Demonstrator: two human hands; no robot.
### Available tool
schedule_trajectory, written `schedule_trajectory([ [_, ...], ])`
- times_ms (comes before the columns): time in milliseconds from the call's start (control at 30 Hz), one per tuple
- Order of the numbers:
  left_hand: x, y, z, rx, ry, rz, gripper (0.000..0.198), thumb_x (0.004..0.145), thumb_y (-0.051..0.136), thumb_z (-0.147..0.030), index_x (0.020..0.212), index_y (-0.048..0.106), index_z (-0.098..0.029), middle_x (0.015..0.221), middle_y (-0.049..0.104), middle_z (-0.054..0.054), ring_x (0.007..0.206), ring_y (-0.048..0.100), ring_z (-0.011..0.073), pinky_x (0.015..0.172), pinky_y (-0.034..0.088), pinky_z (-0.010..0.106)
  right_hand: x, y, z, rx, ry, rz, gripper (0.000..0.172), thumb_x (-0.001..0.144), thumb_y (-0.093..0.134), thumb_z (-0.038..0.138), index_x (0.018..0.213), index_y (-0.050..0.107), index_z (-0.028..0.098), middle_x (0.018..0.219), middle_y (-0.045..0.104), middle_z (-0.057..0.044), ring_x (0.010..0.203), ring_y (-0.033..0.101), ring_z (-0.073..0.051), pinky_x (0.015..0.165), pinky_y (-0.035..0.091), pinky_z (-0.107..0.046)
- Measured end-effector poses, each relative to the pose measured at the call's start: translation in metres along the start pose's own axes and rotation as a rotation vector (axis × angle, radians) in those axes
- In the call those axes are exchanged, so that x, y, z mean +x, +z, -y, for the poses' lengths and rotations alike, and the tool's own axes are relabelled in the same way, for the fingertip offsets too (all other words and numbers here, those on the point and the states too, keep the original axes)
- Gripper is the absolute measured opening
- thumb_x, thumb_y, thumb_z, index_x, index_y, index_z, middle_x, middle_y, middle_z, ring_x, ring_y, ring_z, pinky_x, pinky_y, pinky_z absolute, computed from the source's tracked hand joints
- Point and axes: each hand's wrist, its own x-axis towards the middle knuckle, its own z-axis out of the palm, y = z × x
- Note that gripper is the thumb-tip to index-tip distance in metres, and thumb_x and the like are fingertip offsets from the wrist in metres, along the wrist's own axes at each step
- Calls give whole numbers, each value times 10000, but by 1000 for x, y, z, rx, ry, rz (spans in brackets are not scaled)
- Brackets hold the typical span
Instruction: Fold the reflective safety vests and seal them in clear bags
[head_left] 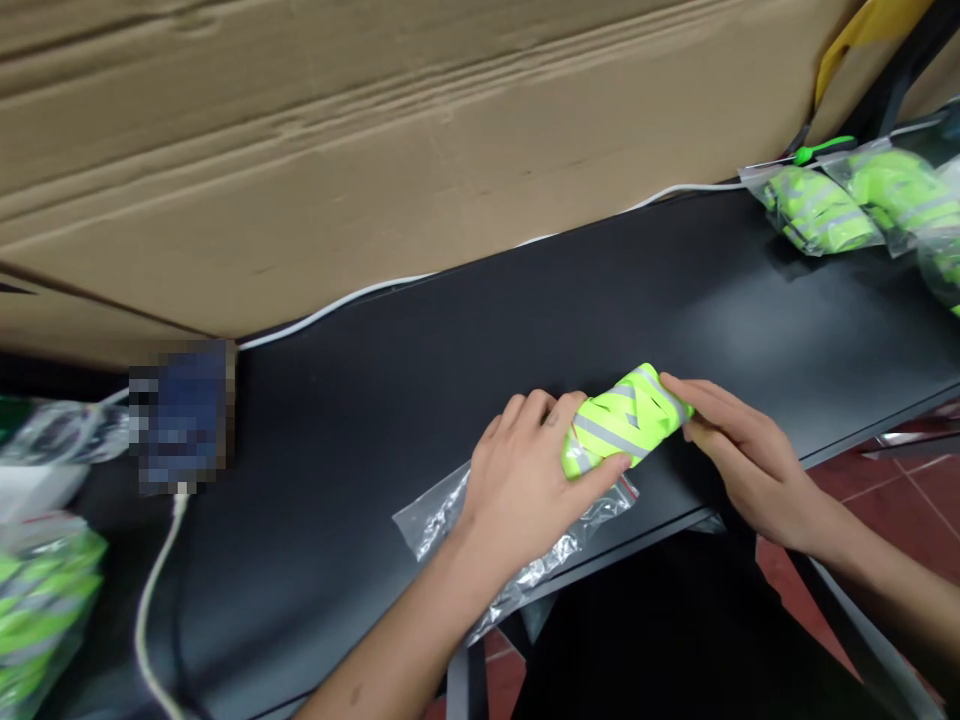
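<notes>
Brown cardboard (375, 150) stands behind your black surface (450, 330), and a white cord (337, 303) runs along the back edge. Near the front edge, your left hand (525, 480) has its grip closed around one end of a bright green roll (622, 420) with grey stripes, maybe a folded safety vest. Your right hand (742, 450) pinches the other end with its fingertips. The roll sits between both hands, just above a clear bag (442, 515) that lies flat under your left hand. More bagged rolls (817, 210) lie at the far right.
</notes>
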Motion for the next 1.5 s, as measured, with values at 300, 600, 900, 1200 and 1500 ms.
schedule_trajectory([
  [300, 2, -2, -3, -13, -48, 22, 492, 862, 617, -629, 1169, 619, -245, 1006, 638, 57, 944, 587, 290, 773, 489, 436, 1, -2, 8, 333, 137, -237, 203, 890, 729, 291, 1084, 683, 255, 822, 682, -9, 772, 691, -170, 708, 614, -317],
  [600, 4, -2, -8, 20, -83, -8, 419, 849, 631, -592, 1077, 632, -240, 951, 639, 48, 916, 592, 285, 731, 491, 416, 5, 1, 10, 282, 165, -423, 197, 813, 811, 296, 962, 686, 269, 791, 726, -32, 701, 703, -213, 648, 635, -395],
  [900, 2, 0, 0, -57, -46, -28, 402, 831, 658, -573, 1051, 614, -239, 947, 626, 34, 916, 585, 270, 745, 485, 413, 5, -16, -13, -232, -106, -52, 236, 881, 741, 329, 1081, 678, 220, 1030, 670, -68, 777, 644, -169, 690, 547, -330],
  [1200, -3, 1, 3, -184, -8, -140, 349, 784, 698, -444, 1037, 571, -239, 940, 616, -8, 786, 629, 197, 638, 446, 325, 19, -4, -6, -539, -327, 86, 247, 1031, 489, 218, 830, 620, 162, 767, 597, -44, 659, 557, -154, 610, 456, -309],
  [1500, -6, 4, 4, -163, 79, -302, 338, 766, 719, -408, 1006, 573, -220, 885, 626, -8, 716, 645, 176, 598, 457, 294, 14, -7, 2, -245, -218, 178, 298, 1037, 441, 274, 1140, 675, 121, 1165, 614, -157, 1033, 603, -249, 892, 526, -423],
])
